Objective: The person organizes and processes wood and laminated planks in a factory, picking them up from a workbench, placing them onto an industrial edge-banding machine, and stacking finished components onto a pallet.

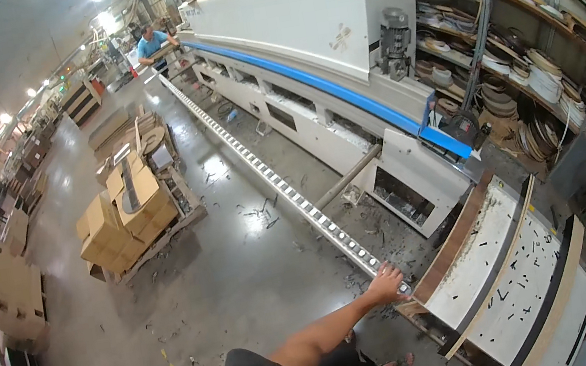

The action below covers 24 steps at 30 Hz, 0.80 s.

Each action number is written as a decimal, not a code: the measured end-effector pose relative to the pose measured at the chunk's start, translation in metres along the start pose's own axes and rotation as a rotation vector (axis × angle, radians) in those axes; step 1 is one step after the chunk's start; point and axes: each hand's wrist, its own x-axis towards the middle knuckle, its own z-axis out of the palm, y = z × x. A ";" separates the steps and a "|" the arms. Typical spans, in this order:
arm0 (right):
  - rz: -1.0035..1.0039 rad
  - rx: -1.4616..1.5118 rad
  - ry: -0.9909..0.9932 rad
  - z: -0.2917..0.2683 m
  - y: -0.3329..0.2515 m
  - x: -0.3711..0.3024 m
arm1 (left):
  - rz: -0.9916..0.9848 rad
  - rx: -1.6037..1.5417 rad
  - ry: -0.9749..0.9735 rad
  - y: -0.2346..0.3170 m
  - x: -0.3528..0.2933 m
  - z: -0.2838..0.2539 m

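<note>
From the lower edge my left arm reaches out to the right, its black sleeve ending above the elbow. My left hand [386, 284] lies over the near end of a long, narrow roller rail [273, 179], the fingers bent round it. Small pale rollers line the rail, which runs away to the far left alongside a big white machine [291, 26]. Just right of the hand are curved panels [477, 255] with white faces and dark and wooden edges, strewn with black scraps. My right hand is out of the picture.
A blue strip [324, 86] runs along the machine. At its far end stands a person in blue [150, 46]. Cardboard boxes [131, 212] sit on a pallet to the left. Shelves with coiled edging [519, 63] rise at right. Dark scraps litter the grey floor [245, 267].
</note>
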 end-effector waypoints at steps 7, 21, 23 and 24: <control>0.054 -0.018 0.070 0.001 0.016 -0.021 | -0.017 -0.079 0.047 -0.003 0.002 0.006; -0.613 -0.227 0.673 -0.115 -0.012 0.067 | -0.129 0.010 -0.207 0.008 0.014 -0.008; -0.486 -0.290 0.751 -0.125 -0.014 0.113 | -0.120 0.021 -0.179 0.007 0.015 -0.007; -0.425 -0.322 0.788 -0.130 -0.018 0.136 | -0.131 0.039 -0.233 0.007 0.015 -0.006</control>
